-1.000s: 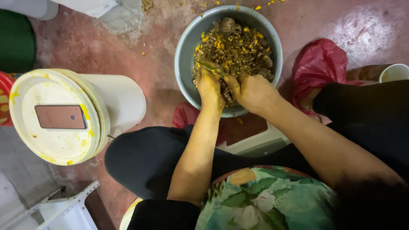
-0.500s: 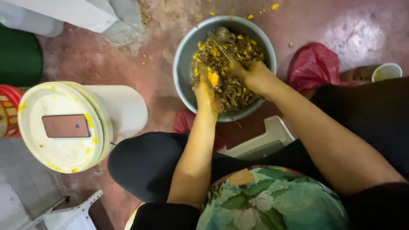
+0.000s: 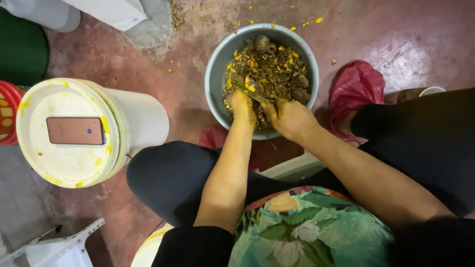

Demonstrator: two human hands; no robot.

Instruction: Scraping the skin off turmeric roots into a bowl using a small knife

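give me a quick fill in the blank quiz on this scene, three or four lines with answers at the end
1. Both hands, the left hand and the right hand, work over a round grey ____ on the floor.
2. A phone lies flat on the lid of a ____ bucket.
3. The scraps in the container are brown and ____.
4. Right of the container lies a crumpled ____ plastic bag.

Missing words: basin; white; yellow; red
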